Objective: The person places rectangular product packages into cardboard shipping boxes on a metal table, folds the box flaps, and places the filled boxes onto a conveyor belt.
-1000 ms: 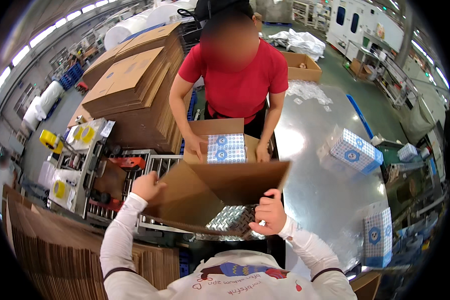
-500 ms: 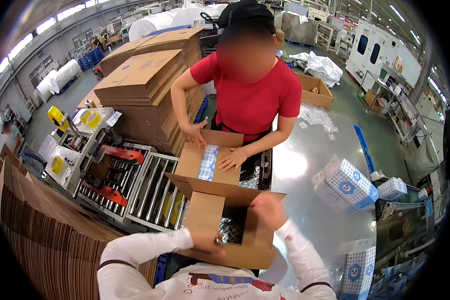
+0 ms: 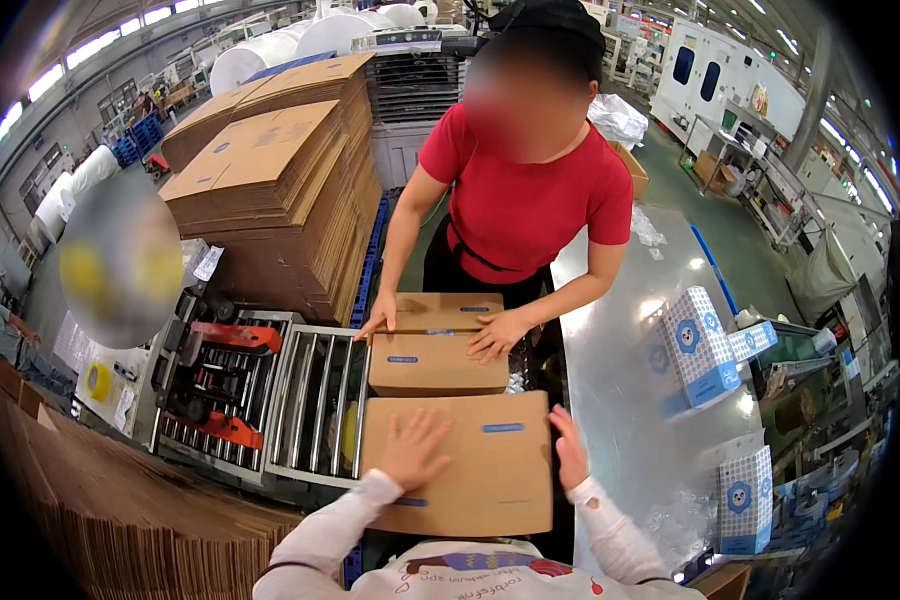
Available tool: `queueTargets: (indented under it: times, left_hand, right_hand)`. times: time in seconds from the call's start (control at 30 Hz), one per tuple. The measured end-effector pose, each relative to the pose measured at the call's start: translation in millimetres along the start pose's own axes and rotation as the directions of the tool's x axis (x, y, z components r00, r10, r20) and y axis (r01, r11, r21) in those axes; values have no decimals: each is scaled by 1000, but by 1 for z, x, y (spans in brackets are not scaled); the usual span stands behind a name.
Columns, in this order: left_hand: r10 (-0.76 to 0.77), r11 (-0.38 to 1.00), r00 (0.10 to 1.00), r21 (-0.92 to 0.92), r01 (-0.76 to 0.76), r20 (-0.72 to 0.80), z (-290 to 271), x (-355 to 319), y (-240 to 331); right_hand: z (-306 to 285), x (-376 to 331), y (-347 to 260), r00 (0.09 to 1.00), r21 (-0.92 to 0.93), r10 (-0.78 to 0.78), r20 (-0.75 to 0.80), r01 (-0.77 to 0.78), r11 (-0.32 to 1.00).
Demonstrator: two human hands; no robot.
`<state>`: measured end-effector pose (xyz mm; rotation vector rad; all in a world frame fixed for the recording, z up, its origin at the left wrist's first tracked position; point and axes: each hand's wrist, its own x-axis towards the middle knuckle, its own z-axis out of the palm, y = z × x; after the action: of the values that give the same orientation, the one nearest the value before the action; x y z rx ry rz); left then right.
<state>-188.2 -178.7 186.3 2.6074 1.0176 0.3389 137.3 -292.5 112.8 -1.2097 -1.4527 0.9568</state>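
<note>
In front of me sits a brown cardboard box (image 3: 470, 480) with its top flaps folded down and small blue printed labels on them. My left hand (image 3: 413, 450) lies on its top at the left, fingers spread. At the box's right side is my right hand (image 3: 570, 448), fingers stretched and held upright along the edge; whether it touches the cardboard I cannot tell. Just beyond stands a second cardboard box (image 3: 435, 365), also folded down on top. A co-worker in a red shirt has one hand (image 3: 498, 335) on it and the other at its left corner.
A roller conveyor (image 3: 315, 400) with a red-armed taping machine (image 3: 232, 340) runs to the left. On the metal table (image 3: 620, 400) at right stand blue-and-white patterned packs (image 3: 698, 345). Stacks of flat cardboard (image 3: 260, 190) rise behind the conveyor and at lower left (image 3: 140, 500).
My box's flaps, standing open before, are now folded down over its contents. My left hand moved onto its top and my right to its side. The co-worker's box is closed over too.
</note>
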Motion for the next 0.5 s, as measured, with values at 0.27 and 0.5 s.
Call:
queueTargets:
  times: [0.27, 0.5]
  left_hand:
    - [-592, -218, 703, -918, 332, 395, 60, -196, -325]
    - [-406, -430, 507, -649, 628, 760, 101, -196, -277]
  right_hand:
    - [132, -80, 170, 571, 222, 821, -25, -798, 561]
    - [101, 20, -141, 874, 546, 352, 335, -484, 683]
